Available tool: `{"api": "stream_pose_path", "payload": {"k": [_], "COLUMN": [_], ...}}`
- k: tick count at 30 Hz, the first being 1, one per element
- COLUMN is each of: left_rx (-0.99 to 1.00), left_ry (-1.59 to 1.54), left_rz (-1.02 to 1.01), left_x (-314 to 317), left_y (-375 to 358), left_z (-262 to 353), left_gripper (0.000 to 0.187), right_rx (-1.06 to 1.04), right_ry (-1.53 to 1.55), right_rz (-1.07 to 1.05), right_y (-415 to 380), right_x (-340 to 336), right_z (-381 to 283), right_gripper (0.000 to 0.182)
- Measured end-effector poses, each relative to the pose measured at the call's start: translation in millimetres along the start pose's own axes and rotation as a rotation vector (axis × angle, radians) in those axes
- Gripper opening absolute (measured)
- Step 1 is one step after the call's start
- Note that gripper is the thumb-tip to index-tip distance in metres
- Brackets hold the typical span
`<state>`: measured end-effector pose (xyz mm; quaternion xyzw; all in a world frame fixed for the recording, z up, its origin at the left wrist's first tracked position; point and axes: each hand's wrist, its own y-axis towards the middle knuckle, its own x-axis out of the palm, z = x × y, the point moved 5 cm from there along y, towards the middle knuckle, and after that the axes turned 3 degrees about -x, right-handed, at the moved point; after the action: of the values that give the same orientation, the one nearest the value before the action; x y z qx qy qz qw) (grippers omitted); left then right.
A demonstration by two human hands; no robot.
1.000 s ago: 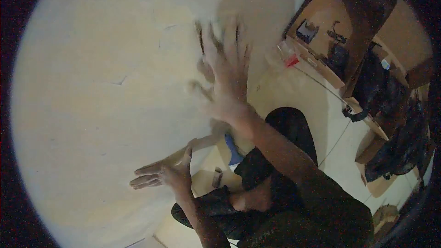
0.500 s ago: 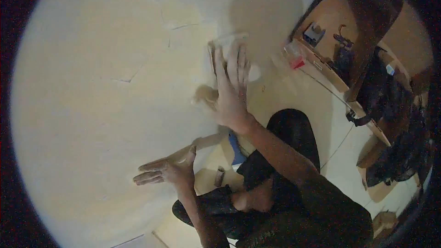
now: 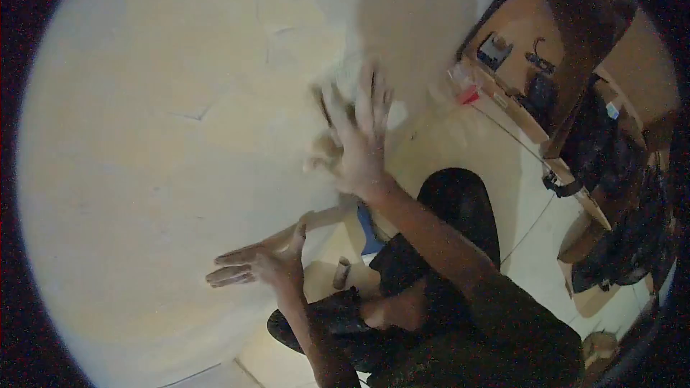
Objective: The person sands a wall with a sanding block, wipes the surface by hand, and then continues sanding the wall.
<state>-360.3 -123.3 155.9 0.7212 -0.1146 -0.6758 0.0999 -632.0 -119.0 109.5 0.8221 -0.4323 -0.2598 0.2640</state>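
Note:
A large pale surface [image 3: 144,172] with yellowish and whitish patches fills the left and middle of the view. My right hand [image 3: 359,136] is over its upper middle, empty, with fingers spread and somewhat blurred. Lower left, my left hand [image 3: 277,262] lies against or just above the same surface, its fingers stretched out and thumb apart, holding nothing. Both hands look dusted with something pale. Between my hands and my legs are a blue-handled tool [image 3: 368,232] and a small cylindrical object [image 3: 342,273].
My bent knees [image 3: 456,208] are at the lower middle. An open cardboard box [image 3: 514,18] at the upper right holds small dark items. Beside it lie a red and clear object [image 3: 468,95] and dark bags or cloth [image 3: 607,165]. Floor tiles [image 3: 528,244] show between.
The fingers of my right hand have spread wider, and that hand has shifted slightly. My left hand has barely moved, a little to the left.

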Motion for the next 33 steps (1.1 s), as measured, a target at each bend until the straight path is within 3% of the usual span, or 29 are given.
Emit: {"api": "stream_pose_path", "payload": {"k": [1,3,5,7,10,12,14,16,18,19,23,26,28,30,32,33], "left_rx": [0.132,0.162,-0.051,-0.016,0.176,0.168,-0.017,0.126,0.122,0.055,-0.1,-0.111,0.037,0.027,-0.14,-0.112], "left_ry": [0.048,0.035,-0.102,-0.077,-0.005,-0.009,-0.109,0.111,0.095,-0.002,-0.226,0.033,0.035,-0.027,-0.146,-0.112], "left_rz": [0.167,0.199,-0.049,-0.003,0.258,0.239,0.019,0.195,0.24,0.158,-0.112,0.002,0.2,0.165,-0.121,-0.064], "left_x": [9,2,4,-3,9,7,4,-8,-4,0,-11,10,17,1,-10,-8], "left_y": [-2,-6,-4,-8,-7,-10,-4,-7,-5,-7,10,4,6,15,17,20], "left_z": [-6,3,2,5,-7,-6,-4,0,10,4,1,-25,-37,-31,-20,-25], "left_gripper": [0.093,0.091,0.088,0.085,0.083,0.082,0.081,0.08,0.08,0.081,0.087,0.099,0.102,0.109,0.122,0.124], "right_rx": [-0.022,-0.034,-0.013,0.031,0.071,0.104,0.103,0.063,-0.069,-0.029,0.181,0.025,0.084,0.112,0.122,0.09], "right_ry": [0.012,0.037,0.013,0.003,0.014,0.035,-0.047,-0.043,0.04,0.034,0.17,0.008,-0.003,0.002,0.012,0.01], "right_rz": [0.02,0.038,0.085,0.098,0.081,0.006,0.058,0.079,0.086,0.077,-0.014,0.006,0.013,0.031,0.055,0.051], "right_y": [3,-3,17,11,-10,-4,17,9,-19,-24,7,-8,10,32,36,35], "right_x": [1,-4,-12,-5,14,-4,-10,-4,10,11,12,15,4,-1,-5,-3], "right_z": [1,-5,1,6,20,4,14,8,-3,1,-1,-14,-18,-26,-29,-32], "right_gripper": [0.099,0.098,0.103,0.107,0.11,0.111,0.108,0.099,0.085,0.087,0.098,0.105,0.111,0.111,0.105,0.104]}}
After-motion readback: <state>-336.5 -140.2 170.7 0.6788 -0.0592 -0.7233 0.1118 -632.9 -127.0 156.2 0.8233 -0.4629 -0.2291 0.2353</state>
